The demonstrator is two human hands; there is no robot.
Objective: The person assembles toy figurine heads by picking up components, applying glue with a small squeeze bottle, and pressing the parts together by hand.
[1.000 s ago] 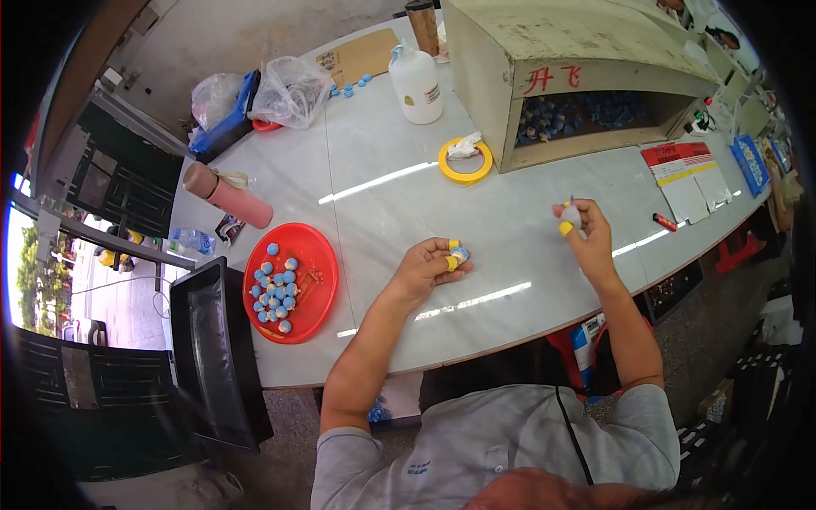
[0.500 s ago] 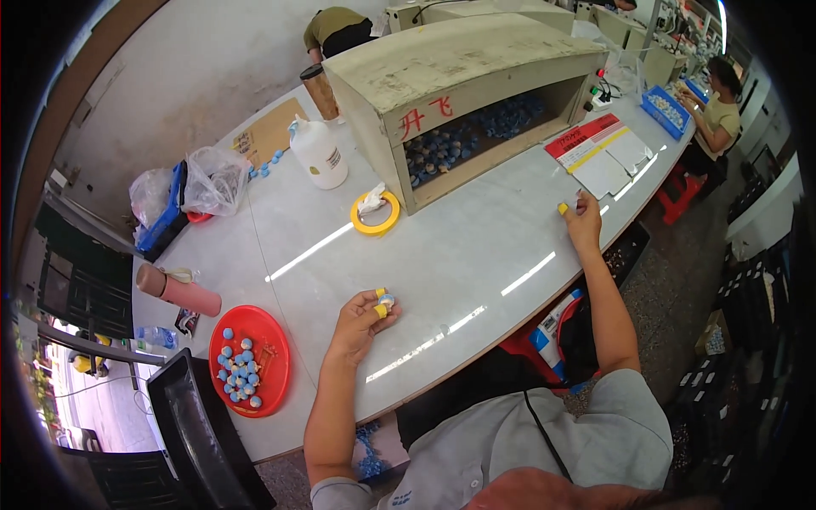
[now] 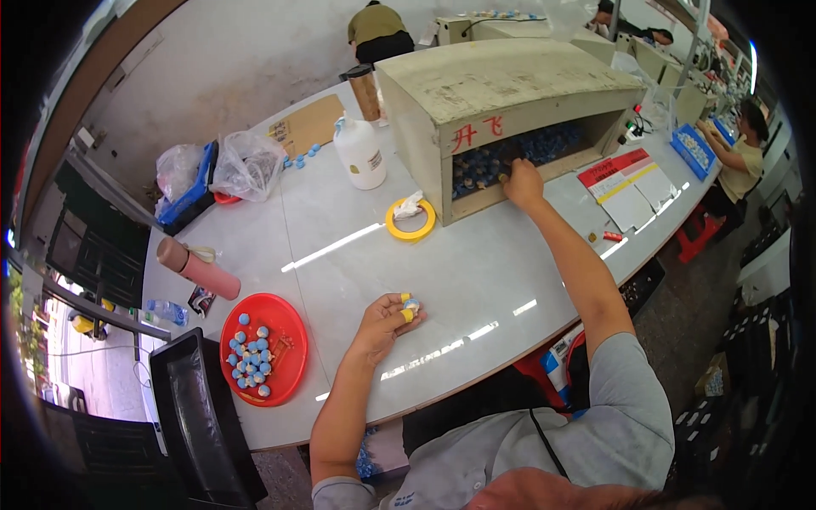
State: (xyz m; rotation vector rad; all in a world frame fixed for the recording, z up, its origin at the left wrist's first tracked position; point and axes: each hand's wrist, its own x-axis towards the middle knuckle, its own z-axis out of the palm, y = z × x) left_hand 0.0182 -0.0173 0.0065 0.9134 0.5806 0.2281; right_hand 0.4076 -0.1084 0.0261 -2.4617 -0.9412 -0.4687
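Over the table's near middle, my left hand (image 3: 382, 329), with yellow wraps on its fingertips, is closed in a pinch. A small blue-and-white ball (image 3: 411, 304) is held between thumb and fingers. My right hand (image 3: 524, 184) reaches into the front opening of a large beige metal box (image 3: 510, 72). Many small blue pieces (image 3: 476, 168) lie inside, and the fingertips are among or just above them, too shadowed to read. On the left, a red round tray (image 3: 293, 340) holds several blue-and-white balls (image 3: 252, 361).
Near the box stand a yellow tape roll (image 3: 398, 229) and a white bottle (image 3: 361, 153). A pink flask (image 3: 200, 268) and black bin (image 3: 200, 416) are at left. Right of the box lie red-and-white sheets (image 3: 625, 183) and a small red cylinder (image 3: 612, 236). Another person (image 3: 739, 157) sits far right.
My right hand has moved left and away from me, from beside the sheets into the box opening. The left hand keeps its pinch on the ball. The whole view has shifted slightly.
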